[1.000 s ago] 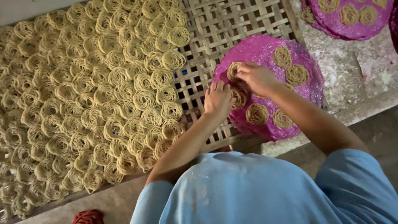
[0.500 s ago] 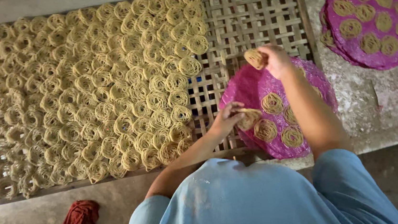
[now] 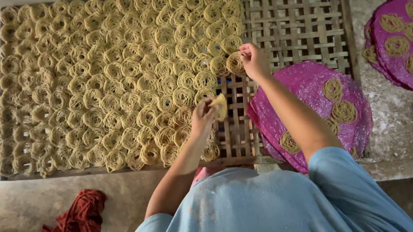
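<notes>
A large woven bamboo tray (image 3: pixel 298 23) is mostly covered with rows of pale yellow noodle coils (image 3: pixel 113 79). My right hand (image 3: pixel 254 59) pinches one coil (image 3: pixel 234 63) at the right end of the rows, touching the tray. Lower down, my left hand (image 3: pixel 202 117) holds another coil (image 3: pixel 219 106) tilted above the tray's bare lattice. A round purple mat (image 3: pixel 303 85) with several coils on it lies over the tray's lower right corner, under my right forearm.
More purple mats (image 3: pixel 408 83) with coils are stacked at the far right on a rough concrete ledge (image 3: pixel 402 129). A red cloth (image 3: pixel 79 224) lies on the floor at the lower left. The tray's upper right part shows bare lattice.
Both hands left the purple mat and moved left over the tray. The right hand carried its coil to the end of the rows; the left hand lifted a coil off the mat.
</notes>
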### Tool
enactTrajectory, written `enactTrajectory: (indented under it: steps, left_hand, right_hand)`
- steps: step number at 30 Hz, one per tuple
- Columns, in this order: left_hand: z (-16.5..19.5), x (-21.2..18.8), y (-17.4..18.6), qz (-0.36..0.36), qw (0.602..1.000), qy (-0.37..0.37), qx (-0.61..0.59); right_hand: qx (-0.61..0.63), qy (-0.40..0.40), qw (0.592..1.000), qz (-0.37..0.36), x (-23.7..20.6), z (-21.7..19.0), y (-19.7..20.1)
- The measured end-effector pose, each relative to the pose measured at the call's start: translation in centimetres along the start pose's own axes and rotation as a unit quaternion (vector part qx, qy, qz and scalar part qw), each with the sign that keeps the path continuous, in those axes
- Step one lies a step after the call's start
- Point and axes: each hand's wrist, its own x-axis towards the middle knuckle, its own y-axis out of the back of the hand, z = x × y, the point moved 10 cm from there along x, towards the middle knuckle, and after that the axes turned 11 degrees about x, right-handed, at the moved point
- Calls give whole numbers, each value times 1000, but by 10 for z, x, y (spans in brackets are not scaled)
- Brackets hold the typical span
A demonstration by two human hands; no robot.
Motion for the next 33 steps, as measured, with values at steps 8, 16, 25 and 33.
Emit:
enactTrajectory:
  steps: [8,16,25,33]
  left_hand:
    - [107,-8,-26,51,884,-279,372]
    - [80,48,-10,12,946,-86,311]
    - [106,57,-31,134,705,-284,635]
    - [40,26,-57,-13,899,-113,423]
  right_hand:
    - [306,-344,867,-188,-87,41,-55]
    - [226,-393,881,-132,-101,53,-54]
    - [-125,8,991,-39,-73,4,-52]
    - [-180,-83,979,-37,-129,27,72]
